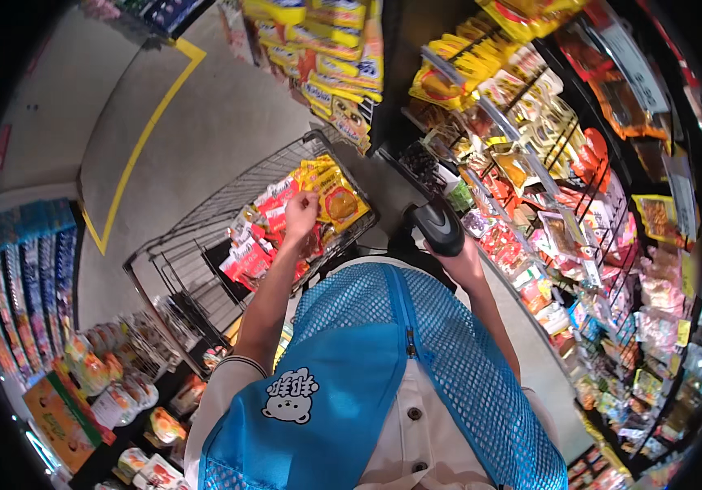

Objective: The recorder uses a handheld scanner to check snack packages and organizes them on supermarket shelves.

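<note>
My left hand [302,215] is over a wire shopping cart [170,263], its fingers curled at the edge of the yellow snack packets [340,199]. Whether it pinches a packet cannot be seen. Red-and-white snack packets [247,260] lie under and beside this hand, in the same cart. My right hand [456,262] holds a black handheld device [438,228], possibly a scanner, near my waist on the right. The device hides most of its fingers.
Racks of hanging snack bags [547,135] rise close on the right. Yellow bags [320,49] hang ahead, beyond the cart. Grey floor with a yellow line [143,138] lies ahead left. Packaged goods [103,367] stand on a display at the lower left.
</note>
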